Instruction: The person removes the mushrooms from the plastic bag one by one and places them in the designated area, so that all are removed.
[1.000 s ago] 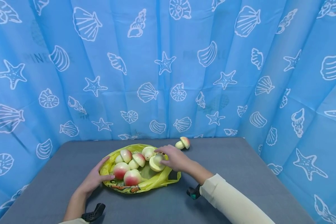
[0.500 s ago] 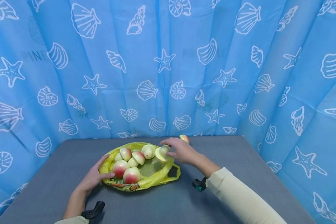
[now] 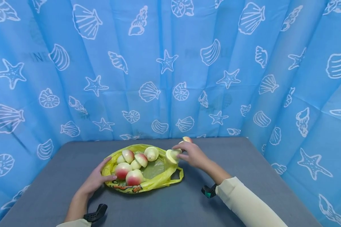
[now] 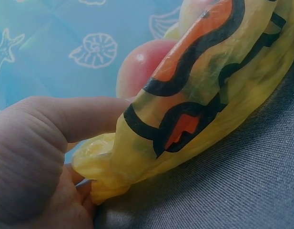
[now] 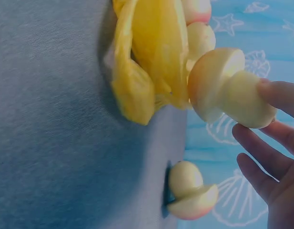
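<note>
My left hand (image 3: 95, 180) holds the left edge of a yellow plastic bag (image 3: 163, 179), its thumb over the rim and its fingers around the gathered plastic (image 4: 104, 167). Inside the bag lie several toy mushrooms (image 3: 134, 177) with pale stems and red-tinged caps. At the bag's right side, my right hand (image 3: 192, 154) pinches another toy mushroom (image 5: 218, 86) by its stem between thumb and fingers. Its cap faces the bag and overlaps the rim in the head view. The right wrist view shows its pale stem and broad cap clearly.
One more toy mushroom (image 5: 192, 191) lies on the grey cloth-covered table (image 3: 147, 211) behind my right hand, which partly hides it in the head view. A loose bag handle (image 3: 177, 181) sticks out to the right. A blue shell-print curtain (image 3: 170, 78) encloses the back.
My right hand has moved right with the toy mushroom, from over the bag's inside to its right rim, now covering part of the mushroom on the table. My left hand has stayed put.
</note>
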Demonstrator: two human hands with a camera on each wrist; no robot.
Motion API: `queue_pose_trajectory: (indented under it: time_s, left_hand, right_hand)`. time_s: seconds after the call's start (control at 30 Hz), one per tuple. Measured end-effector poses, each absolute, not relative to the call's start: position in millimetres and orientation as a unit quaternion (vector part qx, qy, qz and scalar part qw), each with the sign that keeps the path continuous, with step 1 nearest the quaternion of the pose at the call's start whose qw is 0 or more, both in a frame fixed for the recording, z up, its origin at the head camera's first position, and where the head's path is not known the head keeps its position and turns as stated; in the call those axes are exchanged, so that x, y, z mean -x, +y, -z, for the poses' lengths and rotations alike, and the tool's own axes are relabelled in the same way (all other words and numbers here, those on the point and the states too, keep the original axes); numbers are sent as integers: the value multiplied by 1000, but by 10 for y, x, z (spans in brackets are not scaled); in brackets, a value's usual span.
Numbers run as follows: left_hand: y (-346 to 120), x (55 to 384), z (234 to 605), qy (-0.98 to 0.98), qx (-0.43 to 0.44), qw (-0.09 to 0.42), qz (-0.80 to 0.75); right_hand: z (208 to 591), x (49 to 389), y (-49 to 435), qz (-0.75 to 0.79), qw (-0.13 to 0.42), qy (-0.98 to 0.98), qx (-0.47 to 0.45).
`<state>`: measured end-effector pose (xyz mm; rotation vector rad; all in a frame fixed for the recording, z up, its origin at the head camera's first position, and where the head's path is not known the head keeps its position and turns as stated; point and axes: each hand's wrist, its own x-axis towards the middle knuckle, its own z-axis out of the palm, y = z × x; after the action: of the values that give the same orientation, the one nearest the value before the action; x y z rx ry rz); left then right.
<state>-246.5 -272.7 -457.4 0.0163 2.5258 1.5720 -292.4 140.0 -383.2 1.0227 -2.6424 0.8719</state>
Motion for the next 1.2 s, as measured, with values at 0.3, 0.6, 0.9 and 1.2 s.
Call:
queue_pose_trajectory:
  time_s: [0.3,0.6,0.9,1.2]
  left_hand:
    - [-2726,2477,4586,844,-6,85,-529]
    - [-2727,2470,4580,845,-8,84,-527]
    - [-2723,2473,4570,845,-9,85,-528]
    - [-2728,2477,4592,844,-10,85,-529]
  right_hand:
    - [4007,2951,1603,-353,146,-874,-299]
    - [4159,2963,1882,-328,153,-897,-254]
    - [4273,3019,2205,-313,151,-920,-180]
    - [4318,3158,2396,-311,175,-925,-128]
